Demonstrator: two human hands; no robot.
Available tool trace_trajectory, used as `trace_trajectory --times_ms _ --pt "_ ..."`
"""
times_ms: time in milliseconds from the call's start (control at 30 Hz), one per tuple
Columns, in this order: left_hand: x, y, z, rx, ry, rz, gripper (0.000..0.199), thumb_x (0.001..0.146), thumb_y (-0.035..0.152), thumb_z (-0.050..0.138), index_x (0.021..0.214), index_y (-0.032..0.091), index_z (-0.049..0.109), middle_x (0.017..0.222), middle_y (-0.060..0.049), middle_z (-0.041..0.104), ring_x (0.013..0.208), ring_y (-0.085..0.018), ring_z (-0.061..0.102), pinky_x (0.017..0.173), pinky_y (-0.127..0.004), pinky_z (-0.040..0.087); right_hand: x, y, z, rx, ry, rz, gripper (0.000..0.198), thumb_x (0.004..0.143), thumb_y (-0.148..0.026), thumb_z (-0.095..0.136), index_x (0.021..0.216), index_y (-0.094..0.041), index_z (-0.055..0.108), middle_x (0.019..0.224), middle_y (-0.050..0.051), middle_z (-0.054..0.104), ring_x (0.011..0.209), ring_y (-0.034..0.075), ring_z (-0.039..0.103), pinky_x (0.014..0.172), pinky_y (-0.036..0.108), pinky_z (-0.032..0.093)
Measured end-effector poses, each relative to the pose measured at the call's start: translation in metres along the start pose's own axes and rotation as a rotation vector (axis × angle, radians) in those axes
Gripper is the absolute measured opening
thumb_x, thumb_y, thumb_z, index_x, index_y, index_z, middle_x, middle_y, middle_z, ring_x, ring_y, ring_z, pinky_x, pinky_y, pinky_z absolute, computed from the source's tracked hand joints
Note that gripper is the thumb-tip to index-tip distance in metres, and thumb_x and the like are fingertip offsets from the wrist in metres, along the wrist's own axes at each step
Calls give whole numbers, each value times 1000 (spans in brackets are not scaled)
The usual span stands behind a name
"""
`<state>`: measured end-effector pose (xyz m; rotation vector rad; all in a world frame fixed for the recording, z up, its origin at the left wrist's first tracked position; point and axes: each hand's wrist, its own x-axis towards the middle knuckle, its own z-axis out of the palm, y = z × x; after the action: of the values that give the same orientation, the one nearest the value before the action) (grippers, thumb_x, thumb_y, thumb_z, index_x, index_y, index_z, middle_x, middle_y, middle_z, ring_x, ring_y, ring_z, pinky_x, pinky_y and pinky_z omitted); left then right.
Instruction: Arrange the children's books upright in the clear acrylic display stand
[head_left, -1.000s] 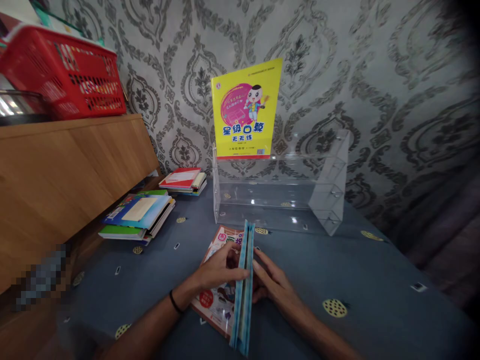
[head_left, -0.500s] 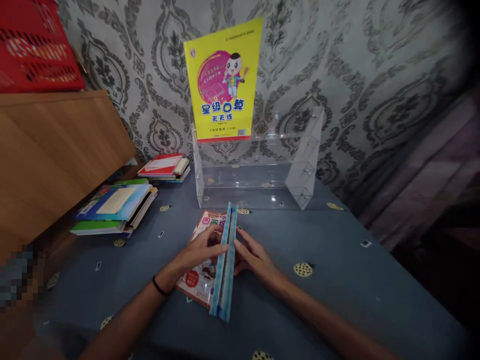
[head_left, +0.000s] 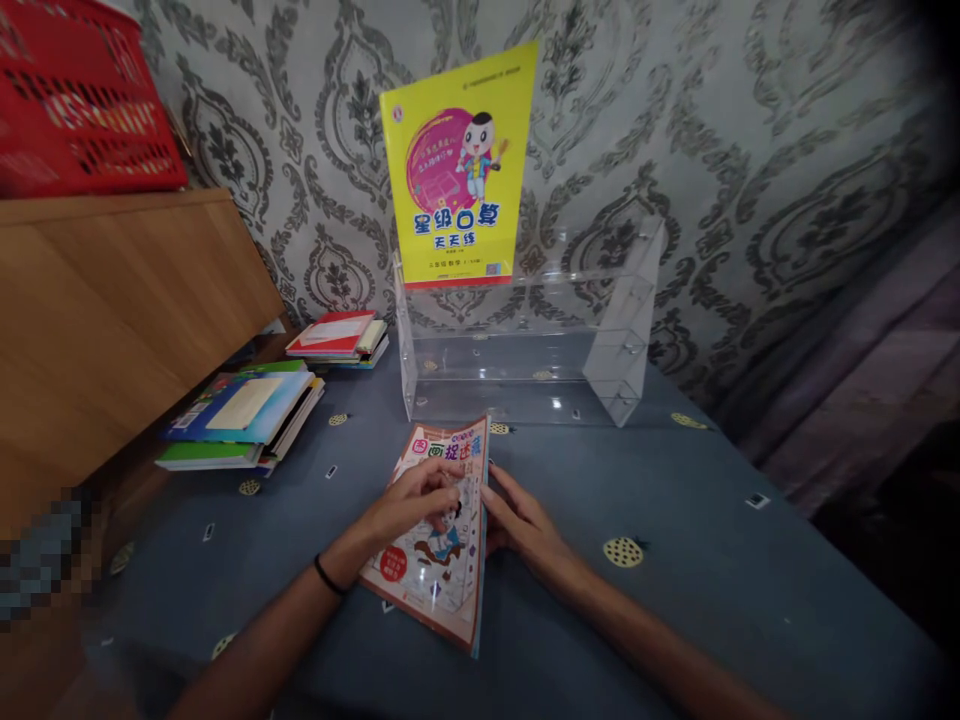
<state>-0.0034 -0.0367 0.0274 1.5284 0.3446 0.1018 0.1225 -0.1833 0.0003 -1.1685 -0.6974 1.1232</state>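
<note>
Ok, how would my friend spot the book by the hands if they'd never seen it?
Find the blue cloth, then the clear rack on it. In front of the rack is a book, with the left hand over its cover and the right hand at its edge. Its brown border sets it apart from the yellow book standing in the rack.

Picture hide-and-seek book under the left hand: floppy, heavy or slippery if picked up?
The picture hide-and-seek book probably flexes, as it looks like a thin softcover. Likely light too, given that slim edge. Glare on its glossy face suggests it could slip somewhat.
</note>
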Motion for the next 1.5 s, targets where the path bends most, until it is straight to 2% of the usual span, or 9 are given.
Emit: trace_trajectory --times_ms 200,333,467,600,733,933,1100,1300,1500 --pt "5 -10 -3 -9 -5 28 53 77 53 73 112 17 57 81 0 54 76 -13 55 57 -21 48 2 2 -1 4 -17 -10 83 80 -66 69 146 -22 43 83 4 76 66 20 72 55 29 57" --pt "6 -14 -2 40 44 44 45 79 51 70 106 17 60 81 0 54 70 -12 55 56 -22 47 4 4 -1 18 -28 -49 80 76 -62 75 141 -24 50 88 5 77 72 23 73 63 35 60" --pt "4 -13 -5 252 291 163 26 85 40 61 95 16 63 86 -3 57 69 -13 53 59 -25 45 4 5 -2 63 -8 -39 81 72 -59 80 140 -25 52 97 8 78 83 27 74 75 43 60" --pt "0 -11 -19 558 585 325 16 86 28 57 98 19 63 102 -6 60 99 -21 55 88 -35 46 2 2 -2 118 36 -21 83 71 -56 81 143 -26 51 106 11 77 93 30 73 81 46 59" --pt "1 -18 -37 381 728 314 35 83 34 65 113 19 57 113 -9 61 110 -24 56 98 -38 43 -1 -3 -1 145 48 -7 80 73 -54 81 143 -27 52 112 13 75 100 32 72 87 46 57" --pt "9 -24 -41 -271 654 82 51 79 53 74 115 18 63 118 -10 72 105 -24 67 91 -33 51 0 -5 -5 158 34 -12 82 73 -55 81 144 -28 51 112 12 76 103 33 71 90 47 56" --pt "8 -16 -28 -524 526 102 56 74 56 78 108 14 70 112 -14 76 99 -28 72 90 -38 55 1 -10 -6 190 -28 33 74 73 -53 82 138 -27 57 108 11 78 102 32 72 90 47 57" --pt "6 -10 -19 -659 401 92 50 83 54 71 110 13 72 114 -14 75 102 -29 72 97 -42 54 -2 -15 0 272 -136 43 53 77 -46 81 124 -26 68 111 8 78 107 28 71 100 45 52" --pt "3 -8 -21 -678 372 111 44 85 47 70 112 12 70 112 -15 76 101 -29 73 97 -43 54 -2 -16 -1 281 -108 42 48 76 -43 83 119 -26 70 111 7 78 108 26 71 102 44 50"
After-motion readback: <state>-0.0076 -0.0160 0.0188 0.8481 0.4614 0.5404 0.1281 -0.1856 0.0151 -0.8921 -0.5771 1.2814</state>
